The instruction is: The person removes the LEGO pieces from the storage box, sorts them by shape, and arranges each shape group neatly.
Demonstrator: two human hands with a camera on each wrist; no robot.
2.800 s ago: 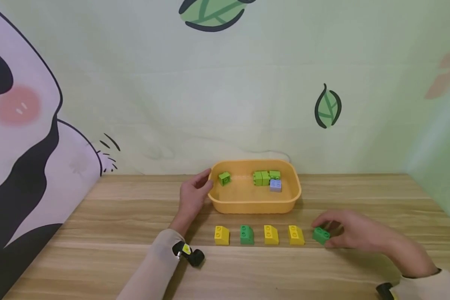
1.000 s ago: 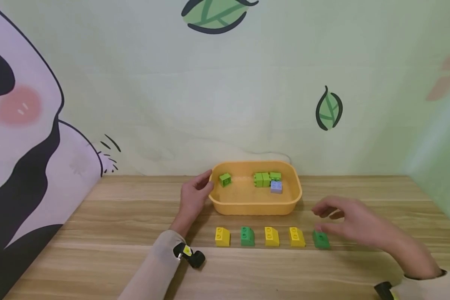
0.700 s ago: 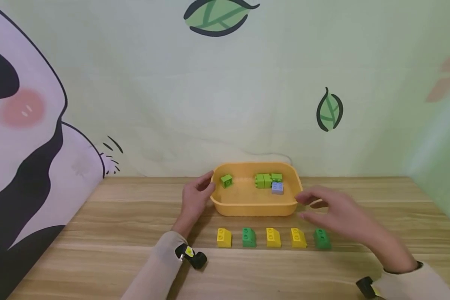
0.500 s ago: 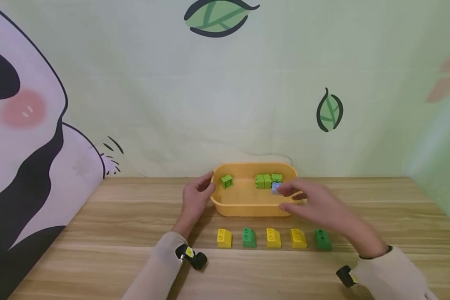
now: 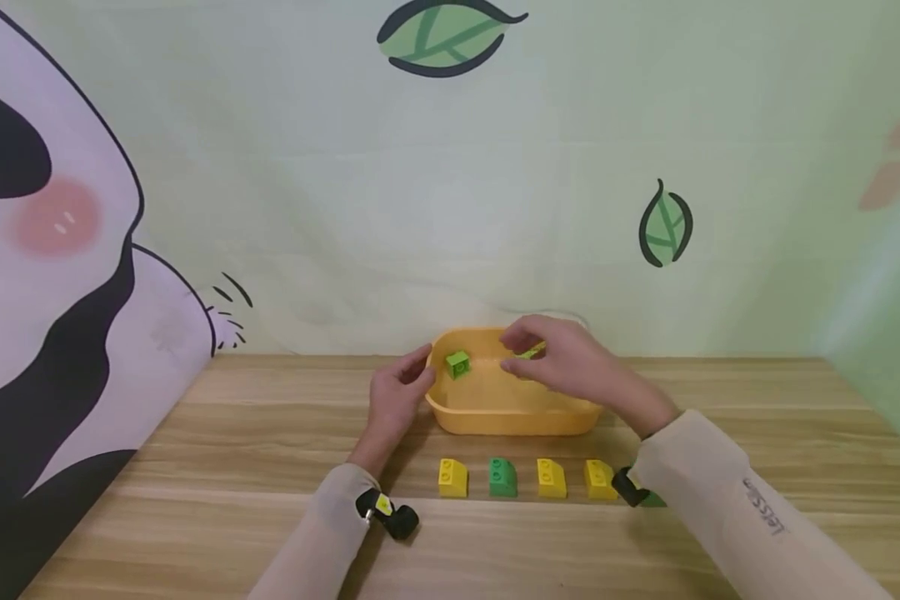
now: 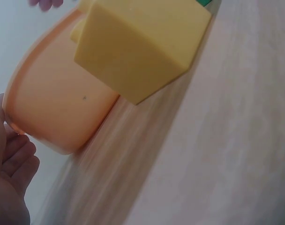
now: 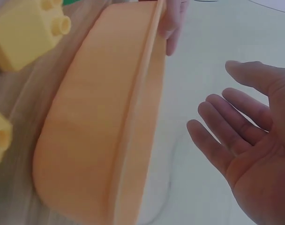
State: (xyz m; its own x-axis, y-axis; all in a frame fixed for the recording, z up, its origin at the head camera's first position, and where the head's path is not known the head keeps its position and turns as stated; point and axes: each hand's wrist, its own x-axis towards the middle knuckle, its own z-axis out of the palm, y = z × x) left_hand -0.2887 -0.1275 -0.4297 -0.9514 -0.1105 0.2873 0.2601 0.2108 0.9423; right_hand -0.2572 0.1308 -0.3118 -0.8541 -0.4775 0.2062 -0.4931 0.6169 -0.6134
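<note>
An orange plastic basket [image 5: 513, 423] stands near the back of the table. My left hand [image 5: 393, 400] holds its left end, thumb at the rim; in the left wrist view that hand [image 6: 13, 183] lies against the basket's end. Over the basket's right half hovers my right hand [image 5: 570, 358], fingers apart and nothing between them, as the right wrist view of the hand [image 7: 269, 140] confirms. A light green toy brick [image 5: 458, 364] lies at the basket's left. Behind the right fingers, more light green bricks [image 5: 528, 353] show only in part; the lilac brick is hidden.
In front of the basket a row of sloped toy bricks runs across the wooden table: yellow [image 5: 453, 478], green [image 5: 502, 477], yellow [image 5: 551, 478], yellow [image 5: 598, 479]. The green brick [image 5: 654, 500] at its right end is mostly covered by the right wrist's camera. A printed cloth hangs behind.
My right hand let go of the green brick at the row's right end, then rose and moved left to above the basket. The left hand stays at the basket.
</note>
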